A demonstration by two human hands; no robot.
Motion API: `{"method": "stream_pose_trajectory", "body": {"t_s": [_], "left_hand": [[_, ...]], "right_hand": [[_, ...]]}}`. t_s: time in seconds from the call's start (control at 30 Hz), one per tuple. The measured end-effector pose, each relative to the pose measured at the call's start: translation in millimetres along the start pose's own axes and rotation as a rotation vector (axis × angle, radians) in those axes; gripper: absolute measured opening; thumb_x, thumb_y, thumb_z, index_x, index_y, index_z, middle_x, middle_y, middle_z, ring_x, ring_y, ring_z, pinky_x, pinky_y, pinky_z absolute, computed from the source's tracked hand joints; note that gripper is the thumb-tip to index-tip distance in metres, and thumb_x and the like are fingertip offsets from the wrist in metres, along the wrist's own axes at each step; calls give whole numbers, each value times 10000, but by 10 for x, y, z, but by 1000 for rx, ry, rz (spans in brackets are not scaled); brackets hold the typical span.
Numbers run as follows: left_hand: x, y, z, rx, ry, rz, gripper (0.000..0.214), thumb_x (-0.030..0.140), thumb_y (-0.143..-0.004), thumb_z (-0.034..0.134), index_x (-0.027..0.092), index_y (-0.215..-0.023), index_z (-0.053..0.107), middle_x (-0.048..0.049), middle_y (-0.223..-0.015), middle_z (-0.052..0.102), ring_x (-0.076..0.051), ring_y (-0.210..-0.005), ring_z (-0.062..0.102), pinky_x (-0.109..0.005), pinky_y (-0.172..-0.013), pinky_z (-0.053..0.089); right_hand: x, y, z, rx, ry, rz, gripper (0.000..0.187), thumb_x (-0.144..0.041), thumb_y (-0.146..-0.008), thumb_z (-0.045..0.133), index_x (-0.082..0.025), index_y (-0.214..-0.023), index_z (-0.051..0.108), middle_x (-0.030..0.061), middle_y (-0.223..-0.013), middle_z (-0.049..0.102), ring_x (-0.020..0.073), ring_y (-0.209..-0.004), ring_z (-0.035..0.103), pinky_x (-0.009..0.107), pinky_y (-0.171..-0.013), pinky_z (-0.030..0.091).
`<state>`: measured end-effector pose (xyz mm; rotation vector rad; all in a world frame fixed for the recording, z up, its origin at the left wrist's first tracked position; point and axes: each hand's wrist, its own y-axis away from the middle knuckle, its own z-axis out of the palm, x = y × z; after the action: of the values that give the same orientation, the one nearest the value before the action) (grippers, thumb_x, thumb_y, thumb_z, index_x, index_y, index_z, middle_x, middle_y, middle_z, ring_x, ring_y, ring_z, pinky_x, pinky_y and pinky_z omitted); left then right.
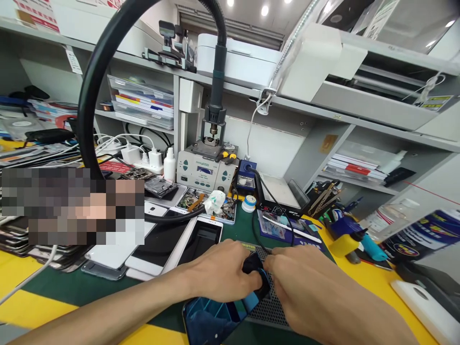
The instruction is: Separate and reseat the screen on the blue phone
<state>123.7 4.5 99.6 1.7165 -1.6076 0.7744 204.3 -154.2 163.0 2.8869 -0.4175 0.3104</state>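
Both hands meet low at the middle of the bench, right over the far end of a phone (210, 318). The phone lies face up with a dark blue glass, partly on a grey perforated grille (271, 311) set on the green mat (108, 287). Its long axis runs on a slant, from the near left to the far right. The near end is cut by the bottom edge of the view, and the far end points under the fingers. A small black piece (253, 264) stands at that far end, between the two hands; what it is cannot be made out. The left hand (224, 275) comes in from the left with fingers curled, and pinches the piece between thumb and forefinger. The right hand (302, 285) comes from the right, back upward and fingers bunched toward the same piece. Whether its tips grip the piece or only touch it is hidden. The left hand lies over more of the phone's length, so it is the nearer to the phone's body. Beyond the hands, well apart, lie white phones (168, 242) and a rework station (203, 172).
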Motion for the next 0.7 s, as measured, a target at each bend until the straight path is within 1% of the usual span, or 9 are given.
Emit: {"method": "stream_pose_trajectory", "body": {"t_s": [0.1,0.2,0.27,0.33,0.4,0.47,0.53,0.6,0.7], "left_hand": [[14,16,-19,-17,26,32,279,303,-766,525,215,-567,349,58,-493,327,-96,-458,310,-247,-380,198],[30,30,-27,-41,49,69,281,301,-790,516,212,-579,353,63,-511,318,-87,-466,298,-237,-381,201],[36,39,-27,-63,64,94,273,298,-804,509,209,-588,366,63,-525,324,-85,-481,297,-232,-385,212],[42,48,-22,-86,75,116,268,294,-810,509,205,-593,379,64,-535,323,-84,-496,297,-229,-390,219],[54,58,-17,-102,91,151,257,272,-806,518,199,-597,387,67,-550,318,-79,-511,297,-223,-402,221],[75,70,-16,-116,126,198,249,232,-798,525,195,-600,379,71,-560,316,-72,-517,294,-218,-411,218],[99,86,-23,-130,173,251,253,206,-802,521,194,-610,356,73,-571,311,-67,-525,288,-218,-420,213],[119,102,-36,-147,205,278,275,206,-815,520,195,-615,331,73,-570,296,-67,-525,277,-227,-427,208],[134,125,-59,-198,228,273,268,192,-815,519,199,-621,334,73,-570,301,-71,-523,282,-234,-442,223]], "right_hand": [[-3,42,-58,-21,11,21,236,-40,-679,522,-246,-597,602,8,-576,641,216,-471,537,336,-466,150],[-41,73,-166,-64,17,83,225,-59,-691,552,-257,-600,606,-6,-558,633,206,-437,516,331,-433,140],[-65,94,-230,-104,-3,107,229,-50,-696,571,-253,-595,605,-18,-549,633,188,-419,516,322,-417,143],[-63,127,-260,-112,-50,100,236,-41,-722,581,-243,-605,616,-24,-573,653,171,-440,546,308,-427,174],[-28,177,-250,-67,-126,90,226,-81,-796,581,-239,-651,653,-13,-633,683,169,-525,608,286,-469,245],[31,240,-217,2,-198,107,224,-184,-883,570,-239,-704,692,12,-699,704,187,-636,653,270,-539,329],[88,304,-187,55,-260,136,264,-281,-933,558,-240,-720,709,26,-745,710,203,-727,668,264,-618,393],[125,355,-183,103,-313,143,261,-334,-936,578,-246,-737,722,24,-777,708,205,-778,663,262,-683,433],[144,407,-221,193,-379,142,162,-329,-906,630,-258,-814,743,25,-870,710,209,-886,652,257,-751,463]]}}
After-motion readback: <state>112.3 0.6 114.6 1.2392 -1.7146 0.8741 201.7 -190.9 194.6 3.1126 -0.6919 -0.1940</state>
